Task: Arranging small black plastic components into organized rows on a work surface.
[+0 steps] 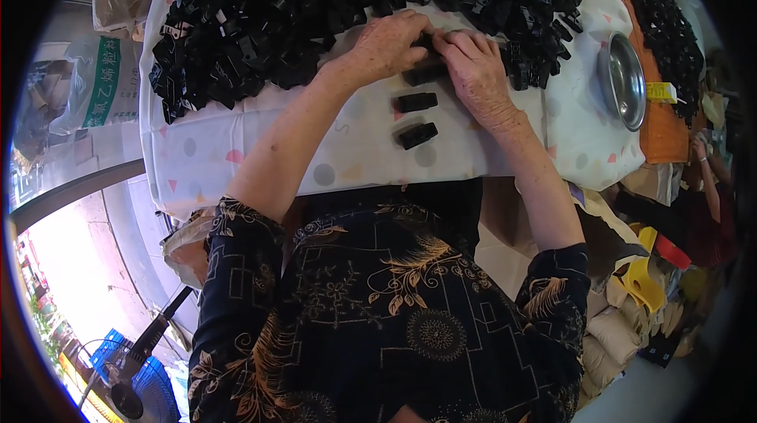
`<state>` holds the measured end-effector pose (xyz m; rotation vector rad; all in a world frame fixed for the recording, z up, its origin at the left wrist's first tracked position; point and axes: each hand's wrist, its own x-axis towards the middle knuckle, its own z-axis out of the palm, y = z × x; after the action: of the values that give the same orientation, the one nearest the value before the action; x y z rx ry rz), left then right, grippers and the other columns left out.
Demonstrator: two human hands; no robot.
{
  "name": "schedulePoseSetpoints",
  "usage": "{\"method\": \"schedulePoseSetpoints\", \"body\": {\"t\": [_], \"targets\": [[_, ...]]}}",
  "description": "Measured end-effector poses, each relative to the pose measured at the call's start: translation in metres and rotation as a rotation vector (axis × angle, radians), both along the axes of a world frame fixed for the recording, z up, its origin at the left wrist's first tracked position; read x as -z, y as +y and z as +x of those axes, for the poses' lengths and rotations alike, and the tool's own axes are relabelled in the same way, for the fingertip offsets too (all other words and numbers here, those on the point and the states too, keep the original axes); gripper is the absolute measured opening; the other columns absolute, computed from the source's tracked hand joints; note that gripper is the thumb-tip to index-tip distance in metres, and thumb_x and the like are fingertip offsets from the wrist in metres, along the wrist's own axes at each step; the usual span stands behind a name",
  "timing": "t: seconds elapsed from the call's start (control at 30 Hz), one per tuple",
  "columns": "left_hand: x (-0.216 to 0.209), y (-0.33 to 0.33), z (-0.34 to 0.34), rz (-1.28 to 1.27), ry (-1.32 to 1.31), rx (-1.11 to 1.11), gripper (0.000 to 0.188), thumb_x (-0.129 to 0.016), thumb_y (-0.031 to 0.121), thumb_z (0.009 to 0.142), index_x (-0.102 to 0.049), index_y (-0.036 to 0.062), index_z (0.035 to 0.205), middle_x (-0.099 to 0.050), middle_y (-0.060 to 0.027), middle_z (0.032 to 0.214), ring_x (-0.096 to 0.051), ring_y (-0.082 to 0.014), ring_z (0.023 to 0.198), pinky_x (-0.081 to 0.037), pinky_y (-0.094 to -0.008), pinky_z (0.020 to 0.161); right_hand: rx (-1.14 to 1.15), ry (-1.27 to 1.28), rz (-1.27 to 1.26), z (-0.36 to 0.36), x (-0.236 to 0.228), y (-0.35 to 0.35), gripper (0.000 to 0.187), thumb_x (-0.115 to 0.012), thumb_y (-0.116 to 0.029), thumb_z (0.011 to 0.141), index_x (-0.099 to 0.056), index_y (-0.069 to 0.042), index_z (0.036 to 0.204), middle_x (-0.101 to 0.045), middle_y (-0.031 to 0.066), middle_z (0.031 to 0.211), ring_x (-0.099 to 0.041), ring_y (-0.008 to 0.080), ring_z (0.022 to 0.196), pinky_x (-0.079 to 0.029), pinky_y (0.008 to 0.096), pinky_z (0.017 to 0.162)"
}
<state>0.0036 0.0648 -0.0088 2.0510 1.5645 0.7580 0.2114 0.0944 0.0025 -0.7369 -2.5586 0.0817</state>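
Observation:
Over the patterned white tablecloth (359,156), my two hands meet at the front of a large heap of black plastic parts (260,29). My left hand (390,43) and my right hand (475,68) are both closed, fingertips pinching one small black plastic part (426,41) between them. My fingers cover most of it. Just below lies another black part (426,74), partly behind my right hand. Nearer to me, a black block-shaped part (417,102) and a slightly tilted one (418,135) continue the short row.
An oval metal dish (624,81) sits on the table's right side, beside a yellow box (661,93). More black parts (658,21) cover an orange surface at far right, where another person (706,194) sits. A blue-bladed fan (130,391) stands at lower left.

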Motion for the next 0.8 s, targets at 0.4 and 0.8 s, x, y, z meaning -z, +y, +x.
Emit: {"method": "schedulePoseSetpoints", "body": {"t": [0.4, 0.8], "targets": [[-0.015, -0.053, 0.01, -0.017, 0.14, 0.005, 0.028, -0.072, 0.017, 0.082, -0.061, 0.0079, 0.107, -0.059, -0.01, 0.109, -0.064, -0.0339, 0.101, -0.053, -0.0455, 0.083, -0.007, 0.252, -0.462, -0.038, -0.015, 0.035, 0.031, -0.063, -0.008, 0.092, -0.061, -0.004, 0.123, -0.067, 0.012, 0.095, -0.066, 0.0237, 0.084, -0.053, 0.033, 0.078], [-0.024, -0.08, -0.024, 0.299, 0.283, -0.309, 0.022, -0.071, 0.019, 0.084, -0.061, 0.0077, 0.101, -0.061, -0.0095, 0.101, -0.066, -0.0307, 0.096, -0.055, -0.0414, 0.073, 0.279, -0.155, -0.108, -0.102, 0.0, 0.044, 0.029, -0.064, -0.015, 0.089, -0.052, -0.008, 0.115, -0.064, 0.0152, 0.105, -0.067, 0.039, 0.092, -0.057, 0.0472, 0.074]]}}
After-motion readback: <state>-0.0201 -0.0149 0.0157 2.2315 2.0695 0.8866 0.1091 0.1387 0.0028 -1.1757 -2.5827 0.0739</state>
